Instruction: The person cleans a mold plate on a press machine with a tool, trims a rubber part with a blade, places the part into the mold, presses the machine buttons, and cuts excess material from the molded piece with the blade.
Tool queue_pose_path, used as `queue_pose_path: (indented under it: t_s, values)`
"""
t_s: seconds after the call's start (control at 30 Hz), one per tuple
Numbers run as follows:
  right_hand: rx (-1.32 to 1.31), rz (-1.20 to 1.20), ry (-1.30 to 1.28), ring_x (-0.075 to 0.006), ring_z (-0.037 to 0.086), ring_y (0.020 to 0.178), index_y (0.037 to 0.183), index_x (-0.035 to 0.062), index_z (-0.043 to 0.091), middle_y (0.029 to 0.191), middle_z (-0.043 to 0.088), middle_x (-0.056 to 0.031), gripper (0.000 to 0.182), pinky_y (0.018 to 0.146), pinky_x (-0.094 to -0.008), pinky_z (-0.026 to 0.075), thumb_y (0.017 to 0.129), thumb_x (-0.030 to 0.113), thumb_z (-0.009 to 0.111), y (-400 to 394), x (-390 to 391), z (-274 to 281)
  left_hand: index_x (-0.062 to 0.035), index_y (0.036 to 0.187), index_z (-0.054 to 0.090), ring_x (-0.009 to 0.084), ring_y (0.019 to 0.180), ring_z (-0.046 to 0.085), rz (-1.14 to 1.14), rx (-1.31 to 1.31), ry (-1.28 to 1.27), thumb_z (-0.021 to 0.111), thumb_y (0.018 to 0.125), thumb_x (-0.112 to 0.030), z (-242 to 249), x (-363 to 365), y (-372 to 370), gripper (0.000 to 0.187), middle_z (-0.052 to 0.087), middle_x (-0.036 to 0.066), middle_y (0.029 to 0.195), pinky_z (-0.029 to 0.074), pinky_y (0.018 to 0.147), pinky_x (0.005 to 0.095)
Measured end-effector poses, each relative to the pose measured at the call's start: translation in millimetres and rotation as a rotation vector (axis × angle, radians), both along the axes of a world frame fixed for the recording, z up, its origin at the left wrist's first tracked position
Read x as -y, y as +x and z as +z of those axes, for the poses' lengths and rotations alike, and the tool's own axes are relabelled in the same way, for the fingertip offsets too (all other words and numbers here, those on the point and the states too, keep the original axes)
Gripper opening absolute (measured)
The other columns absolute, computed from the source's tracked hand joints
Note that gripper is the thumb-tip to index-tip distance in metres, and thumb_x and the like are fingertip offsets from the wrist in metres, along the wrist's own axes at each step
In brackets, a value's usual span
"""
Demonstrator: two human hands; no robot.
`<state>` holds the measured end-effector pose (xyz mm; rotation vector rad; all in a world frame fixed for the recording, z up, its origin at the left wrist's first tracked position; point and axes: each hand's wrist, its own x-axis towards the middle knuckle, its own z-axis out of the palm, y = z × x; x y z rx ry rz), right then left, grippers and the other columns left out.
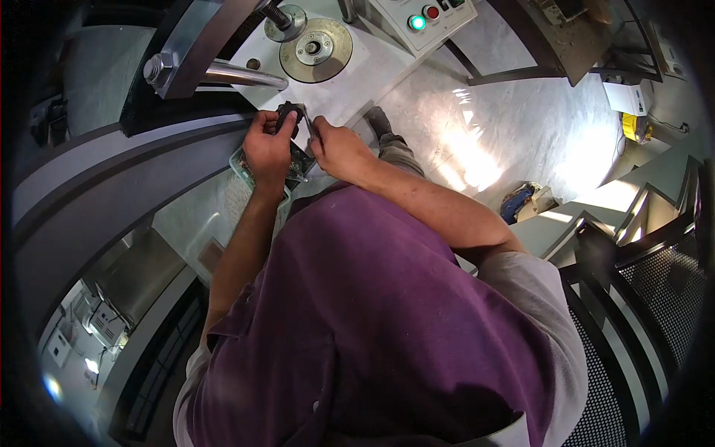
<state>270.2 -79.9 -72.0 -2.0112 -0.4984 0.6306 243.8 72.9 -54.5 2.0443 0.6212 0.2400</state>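
Clamping black part (291, 109) in fingers of left hand (267, 154), upper centre of frame.
Pinching thin strip (308, 121) in right hand's grip (342, 152).

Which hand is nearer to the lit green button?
Right: the right hand is below and left of the lit green button in the picture; the left hand lies farther left.

part (287, 112): small, dark, blocky, fine detail unreadable, pinched in left hand (268, 145) near tabletop (365, 78) edge | strip (307, 117): thin, greyish, at right hand (339, 150) fingertips, just beside part, contact unclear
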Motion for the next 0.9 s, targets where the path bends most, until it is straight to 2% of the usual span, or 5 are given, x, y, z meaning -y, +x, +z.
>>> queue_pose_path:
  t_s: [0.23,0.37,0.63,0.83,0.9]
  values:
    - [0.064,0.002,0.013,-0.0461,0.064,0.070,0.101,-0.0041,0.052,0.073,0.064,-0.0268,0.025,0.067,-0.0558,0.051,0.087,0.017,0.051,7,4,1,-0.0006,0.083,0.061,0.0056,0.065,0.052,0.035,-0.037,-0.138,0.078,0.082,-0.017,1,-2,1,0.024,0.062,0.001,0.073,0.041,0.059,0.0221]
    - [0.096,0.031,-0.137,-0.0449,0.065,0.072,0.102,-0.0005,0.056,0.074,0.065,-0.0255,0.026,0.068,-0.0544,0.051,0.088,0.020,0.051,16,10,14,-0.0005,0.087,0.061,0.0051,0.067,0.052,0.021,0.064,-0.262,0.078,0.083,-0.016,6,2,3,0.023,0.062,0.000,0.075,0.041,0.061,0.0209]
    - [0.048,0.067,-0.084,-0.0448,0.064,0.078,0.106,0.0026,0.056,0.079,0.066,-0.0247,0.025,0.073,-0.0540,0.050,0.092,0.023,0.052,18,8,10,0.0005,0.089,0.061,0.0058,0.070,0.053,-0.009,0.006,-0.186,0.077,0.083,-0.014,9,-2,2,0.022,0.063,0.000,0.077,0.042,0.064,0.0221]
    - [-0.012,-0.053,-0.098,-0.0463,0.063,0.081,0.106,0.0004,0.056,0.082,0.065,-0.0272,0.026,0.074,-0.0551,0.049,0.092,0.022,0.053,20,5,9,0.0003,0.090,0.062,0.0066,0.070,0.054,0.017,-0.012,-0.131,0.077,0.083,-0.015,4,-4,2,0.023,0.063,0.000,0.077,0.043,0.065,0.0225]
    - [0.039,0.082,-0.132,-0.0480,0.064,0.076,0.103,-0.0024,0.054,0.079,0.065,-0.0286,0.027,0.074,-0.0563,0.050,0.089,0.021,0.049,19,5,0,0.0003,0.090,0.062,0.0069,0.070,0.054,0.020,-0.020,-0.147,0.077,0.083,-0.015,4,-2,1,0.023,0.063,0.001,0.078,0.043,0.065,0.0223]
